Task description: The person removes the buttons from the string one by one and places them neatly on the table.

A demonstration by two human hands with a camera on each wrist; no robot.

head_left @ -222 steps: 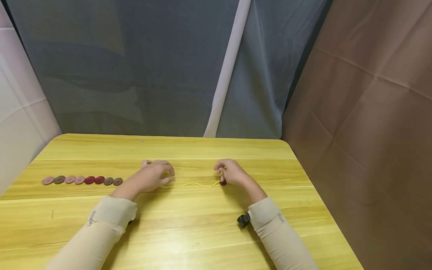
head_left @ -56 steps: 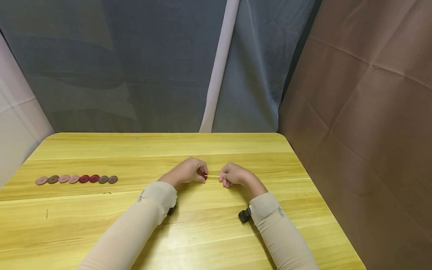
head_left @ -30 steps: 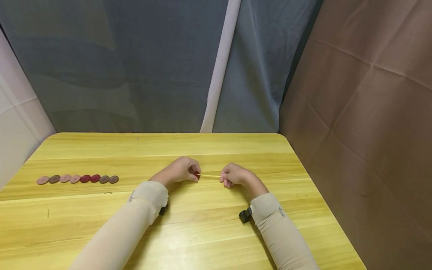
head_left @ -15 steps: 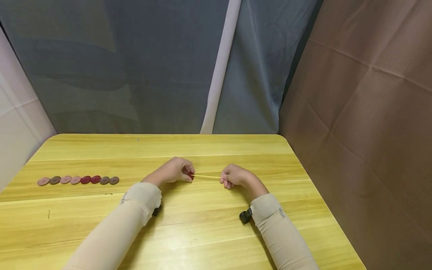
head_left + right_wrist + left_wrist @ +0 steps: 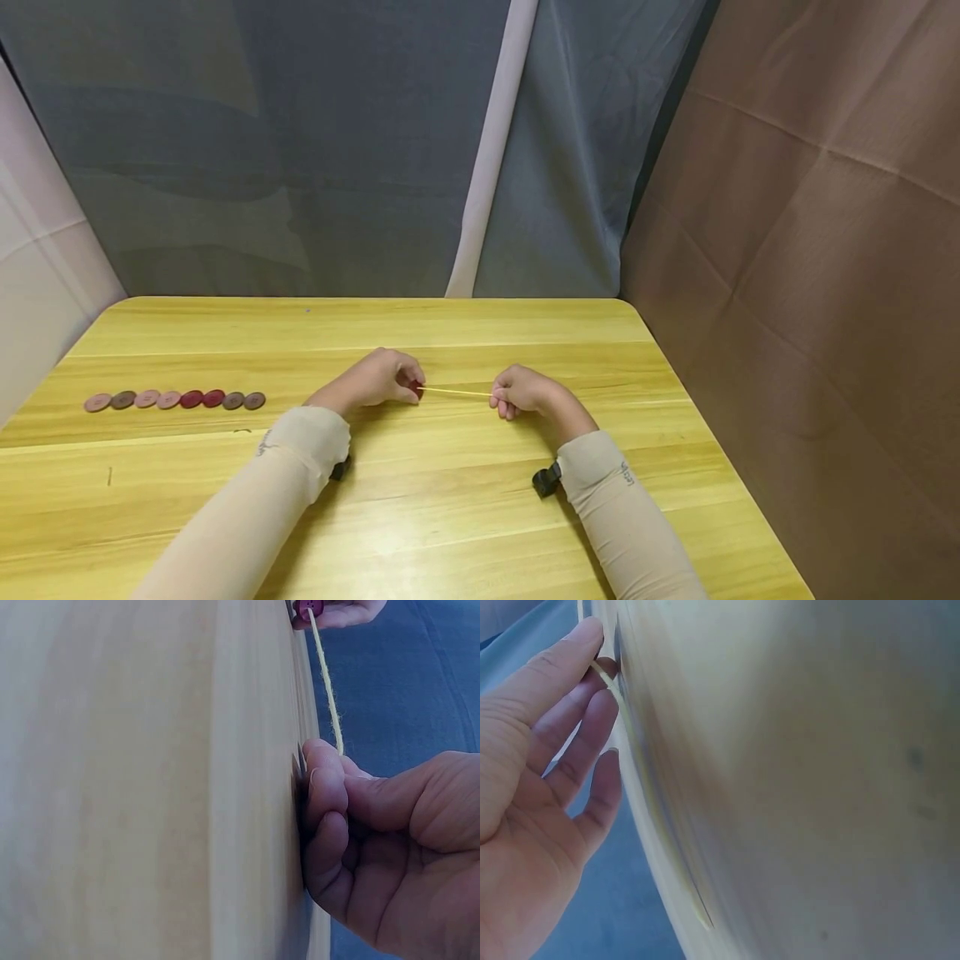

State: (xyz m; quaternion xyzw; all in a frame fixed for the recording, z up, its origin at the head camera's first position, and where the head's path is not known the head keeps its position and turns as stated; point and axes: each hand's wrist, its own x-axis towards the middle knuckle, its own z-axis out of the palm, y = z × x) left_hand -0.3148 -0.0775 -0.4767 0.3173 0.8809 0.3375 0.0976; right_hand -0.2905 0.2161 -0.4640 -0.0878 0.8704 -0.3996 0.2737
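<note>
A dark red button is pinched upright between the thumb and fingers of my left hand. Yellow string comes out of its face, plainly seen at the button in the right wrist view. My right hand pinches the other end of that stretch between thumb and curled index finger, so the string runs taut between both hands. Behind the button, a loose tail of string trails along the table in the left wrist view. My left fingers hide most of the button.
Several pink, brown and dark red buttons lie in a touching row at the left of the wooden table. Grey cloth hangs behind the table, and brown cloth on the right.
Earlier the string lay slack and the hands were apart. Since then the left hand took the button and slid left with it, lengthening the taut string; the right hand has stayed nearly still lately.
</note>
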